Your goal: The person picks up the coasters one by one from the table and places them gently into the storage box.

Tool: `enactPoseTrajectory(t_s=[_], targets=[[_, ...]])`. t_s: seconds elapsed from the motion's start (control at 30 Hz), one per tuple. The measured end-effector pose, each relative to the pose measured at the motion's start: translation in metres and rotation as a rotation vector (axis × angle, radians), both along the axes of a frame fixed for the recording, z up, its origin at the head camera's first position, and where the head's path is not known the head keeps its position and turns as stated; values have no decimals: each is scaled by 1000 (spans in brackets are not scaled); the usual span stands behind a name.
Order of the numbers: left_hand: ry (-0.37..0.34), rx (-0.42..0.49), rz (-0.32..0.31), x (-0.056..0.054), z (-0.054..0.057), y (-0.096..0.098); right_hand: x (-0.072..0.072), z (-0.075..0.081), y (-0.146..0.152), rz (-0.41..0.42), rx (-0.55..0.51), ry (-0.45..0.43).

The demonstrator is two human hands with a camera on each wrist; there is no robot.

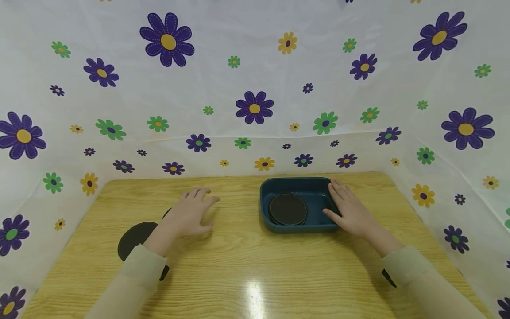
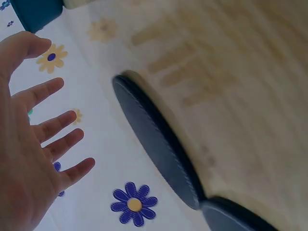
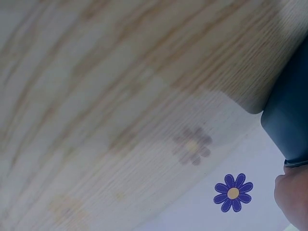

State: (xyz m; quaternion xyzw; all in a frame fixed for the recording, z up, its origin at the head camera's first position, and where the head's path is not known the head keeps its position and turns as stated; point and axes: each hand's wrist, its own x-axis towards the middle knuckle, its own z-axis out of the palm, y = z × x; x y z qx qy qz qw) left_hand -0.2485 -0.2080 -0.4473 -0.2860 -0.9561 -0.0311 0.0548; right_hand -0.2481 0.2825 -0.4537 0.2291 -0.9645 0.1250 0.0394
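My left hand (image 1: pixel 190 217) hovers over the table's left half, fingers spread and nothing in them. Beside and below it lie two flat, round black coasters: one coaster (image 1: pixel 136 238) is partly covered by my wrist, and of the other only a sliver of edge (image 1: pixel 166 213) shows past the hand. The left wrist view shows this pair, one whole coaster (image 2: pixel 156 142) and part of the second (image 2: pixel 233 216). A dark blue rectangular bin (image 1: pixel 275 229) stands right of centre, with a black coaster (image 1: pixel 288 209) inside at its left. My right hand (image 1: pixel 352 215) rests on the bin's right rim, fingers extended.
The wooden table (image 1: pixel 239 266) carries everything. Flower-patterned white cloth (image 1: pixel 215 84) rises behind the table and along both sides. The bin stands near the table's back edge.
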Motion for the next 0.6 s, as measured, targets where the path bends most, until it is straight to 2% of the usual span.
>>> enactPoseTrajectory(t_s=[0.2,0.6], targets=[[9,-8,22,4,-12,-22,0,-1,1,0,6,0],[-16,-26,40,3,-21,-50,0,2,1,-1,5,-9]])
